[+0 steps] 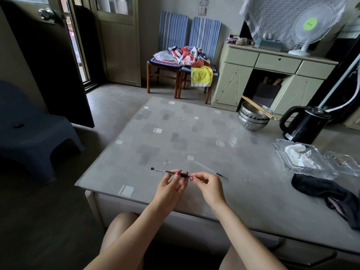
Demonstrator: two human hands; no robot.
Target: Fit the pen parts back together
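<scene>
Two bare forearms reached forward from the knees at the bottom of the view and met over the near edge of the table (243, 172), a low piece with a glass top over a grey patterned cover. The left hand (171, 187) was turned palm up, its fingers curled round the dark grip of a pen (176, 173), which lay level and pointed left, its clear barrel ending in a small black cap. The right hand (208, 185) sat just beside it, thumb and forefinger pinching the pen's tip end, the other fingers folded in. Both hands hovered a little above the glass near the near-left corner.

Just beyond the right hand a thin clear refill tube (211, 170) lay slantwise on the glass, its dark point toward the right. Along the right edge a black cloth (327, 193) lay heaped, and behind it a clear glass dish (282, 152) held crumpled white tissue (300, 155). Further back at the right stood a black kettle (303, 124), and near the far-right corner a stack of steel bowls (253, 119) carried chopsticks (259, 109) across the rim.

Off the left edge stood a dark blue plastic stool (39, 133). Against the far wall were two striped chairs (187, 36) piled with coloured cloths, a pale green cabinet (272, 75) with a white fan (311, 26) on top, and a half-open door (48, 55) at the left.
</scene>
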